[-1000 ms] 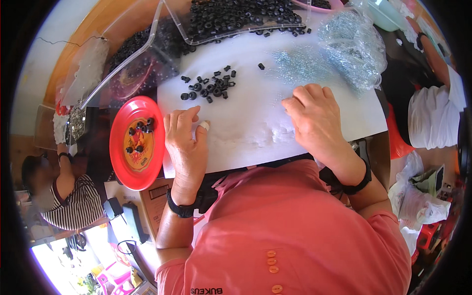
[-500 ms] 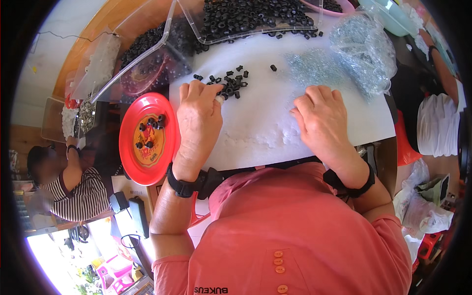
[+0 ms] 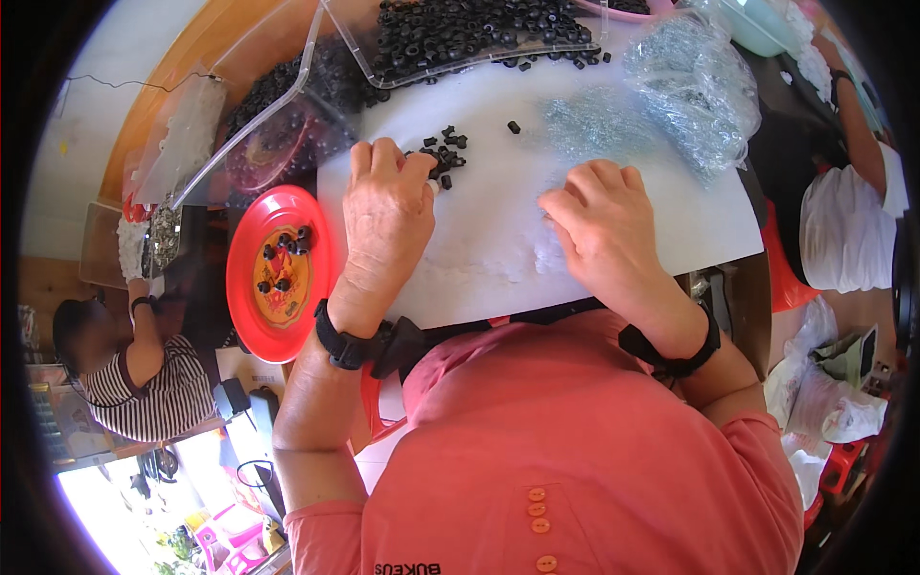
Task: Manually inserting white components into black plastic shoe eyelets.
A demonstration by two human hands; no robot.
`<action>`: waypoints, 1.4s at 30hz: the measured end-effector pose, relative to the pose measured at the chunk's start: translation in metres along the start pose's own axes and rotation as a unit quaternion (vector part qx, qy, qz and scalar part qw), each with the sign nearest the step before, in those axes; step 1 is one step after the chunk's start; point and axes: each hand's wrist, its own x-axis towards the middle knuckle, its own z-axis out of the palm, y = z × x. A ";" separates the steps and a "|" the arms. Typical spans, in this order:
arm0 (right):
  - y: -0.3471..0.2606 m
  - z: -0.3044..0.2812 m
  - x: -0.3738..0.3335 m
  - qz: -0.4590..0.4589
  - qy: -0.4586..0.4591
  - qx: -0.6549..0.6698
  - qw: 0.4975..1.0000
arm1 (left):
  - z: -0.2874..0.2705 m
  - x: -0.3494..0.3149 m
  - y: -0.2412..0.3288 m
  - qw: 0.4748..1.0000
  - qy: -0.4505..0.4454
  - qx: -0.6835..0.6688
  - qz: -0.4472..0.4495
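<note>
My left hand (image 3: 388, 216) is closed, its fingertips over the edge of a small pile of black plastic caps (image 3: 443, 153) on the white work sheet (image 3: 498, 206). A tiny whitish bit shows by its fingertips; I cannot tell whether it is gripped. Across the sheet, my right hand (image 3: 610, 225) is also closed, thumb and forefinger drawn together; what they hold, if anything, is too small to name. Just beyond it spread many small clear pieces (image 3: 594, 125). Beside my left wrist lies a red oval plate (image 3: 245, 311) with several black caps on it.
Clear bins (image 3: 305, 72) of black parts stand along the far side. A clear plastic bag (image 3: 692, 101) slumps at the far right, near a pale green bowl (image 3: 762, 27). One person (image 3: 158, 383) sits at left, another (image 3: 848, 220) at right.
The view has shifted slightly. My left hand has its fingers still at the black pile, which shows fewer caps beside it. My right hand stays closed, its fingers slightly more bent inward.
</note>
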 end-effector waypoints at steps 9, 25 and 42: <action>0.002 -0.001 0.006 -0.025 -0.018 -0.040 0.999 | -0.013 -0.004 0.011 0.997 0.006 0.033 0.065; 0.000 0.005 0.017 -0.124 -0.034 -0.055 0.990 | -0.011 -0.045 0.023 0.980 -0.034 -0.188 -0.051; -0.006 -0.002 0.003 -0.089 -0.057 -0.064 0.992 | -0.025 -0.051 0.033 0.822 -0.052 -0.513 -0.241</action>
